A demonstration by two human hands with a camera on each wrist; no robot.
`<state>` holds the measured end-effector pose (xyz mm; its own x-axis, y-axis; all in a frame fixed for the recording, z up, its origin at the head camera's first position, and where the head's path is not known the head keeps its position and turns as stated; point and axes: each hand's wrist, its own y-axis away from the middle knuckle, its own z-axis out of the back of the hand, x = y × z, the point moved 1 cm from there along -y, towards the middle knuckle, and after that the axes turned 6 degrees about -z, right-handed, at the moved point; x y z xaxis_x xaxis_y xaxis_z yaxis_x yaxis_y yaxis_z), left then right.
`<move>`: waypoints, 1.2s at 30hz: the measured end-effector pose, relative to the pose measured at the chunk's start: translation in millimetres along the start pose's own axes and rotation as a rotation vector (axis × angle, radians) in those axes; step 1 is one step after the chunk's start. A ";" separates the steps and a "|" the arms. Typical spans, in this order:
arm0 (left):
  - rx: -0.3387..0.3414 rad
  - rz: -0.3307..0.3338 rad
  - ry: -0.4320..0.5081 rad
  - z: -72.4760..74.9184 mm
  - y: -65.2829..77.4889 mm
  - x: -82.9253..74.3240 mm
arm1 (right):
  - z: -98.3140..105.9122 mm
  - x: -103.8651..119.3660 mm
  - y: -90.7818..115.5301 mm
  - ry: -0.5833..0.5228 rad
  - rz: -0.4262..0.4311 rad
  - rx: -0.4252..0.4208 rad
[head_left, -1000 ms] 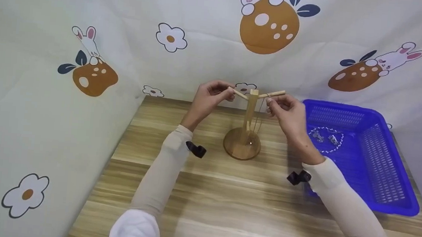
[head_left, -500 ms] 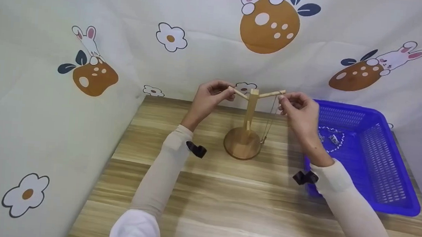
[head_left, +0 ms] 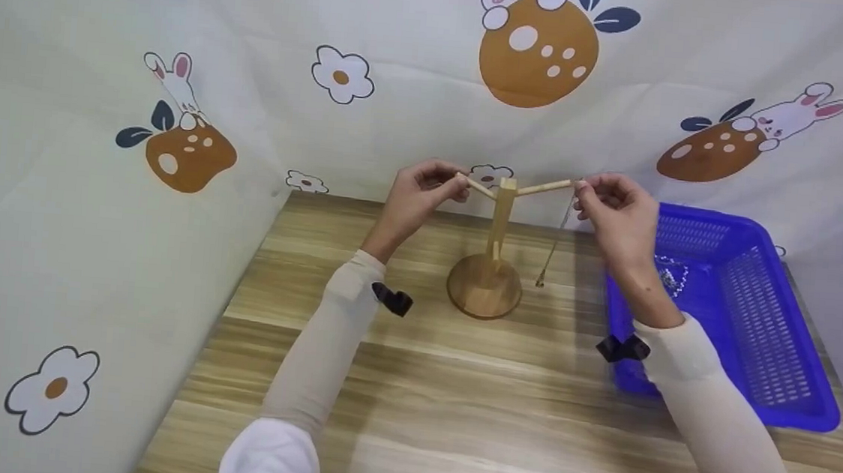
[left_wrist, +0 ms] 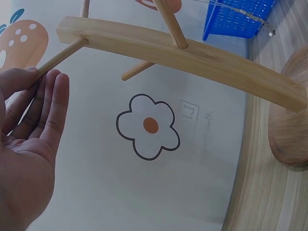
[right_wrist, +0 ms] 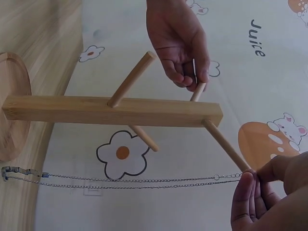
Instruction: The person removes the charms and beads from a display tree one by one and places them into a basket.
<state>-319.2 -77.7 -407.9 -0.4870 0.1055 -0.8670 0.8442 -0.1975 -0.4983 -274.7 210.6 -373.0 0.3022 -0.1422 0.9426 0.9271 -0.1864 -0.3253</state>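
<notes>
A wooden stand [head_left: 502, 220] with a round base and several pegs stands upright on the table. My left hand [head_left: 425, 192] pinches the tip of its upper left peg [left_wrist: 62, 57] between thumb and fingers. At the end of the upper right peg [right_wrist: 228, 147], my right hand [head_left: 622, 215] pinches a thin chain necklace [right_wrist: 130, 181]. The necklace hangs down from the fingertips in a narrow loop, its pendant [head_left: 540, 282] dangling right of the base, above the table. Whether the chain still touches the peg tip is hidden by the right fingers.
On the right sits a blue plastic basket [head_left: 799, 319] with perforated walls. Inside it lies a beaded bracelet [head_left: 678, 275], partly hidden by the right forearm. A printed cloth [head_left: 400, 129] rises behind the wood-grain table [head_left: 453, 404].
My right hand has moved right along the upper right peg to its tip, taking the necklace with it. The pendant has swung away from the base. The left hand has stayed put.
</notes>
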 end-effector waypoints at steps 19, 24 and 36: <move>-0.001 0.020 0.010 -2.1 -0.1 -0.1 | 23.0 10.7 -8.3 0.001 0.009 -0.018; -0.004 0.012 0.014 -2.2 0.5 1.1 | 30.5 15.5 -10.6 0.044 0.017 -0.018; -0.010 0.014 0.008 -2.2 -0.4 0.9 | 51.3 30.4 -18.7 0.071 -0.010 -0.048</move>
<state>-319.5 -75.4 -408.5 -0.4733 0.1106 -0.8739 0.8531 -0.1898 -0.4860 -271.5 259.7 -334.5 0.2746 -0.2086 0.9387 0.9178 -0.2342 -0.3206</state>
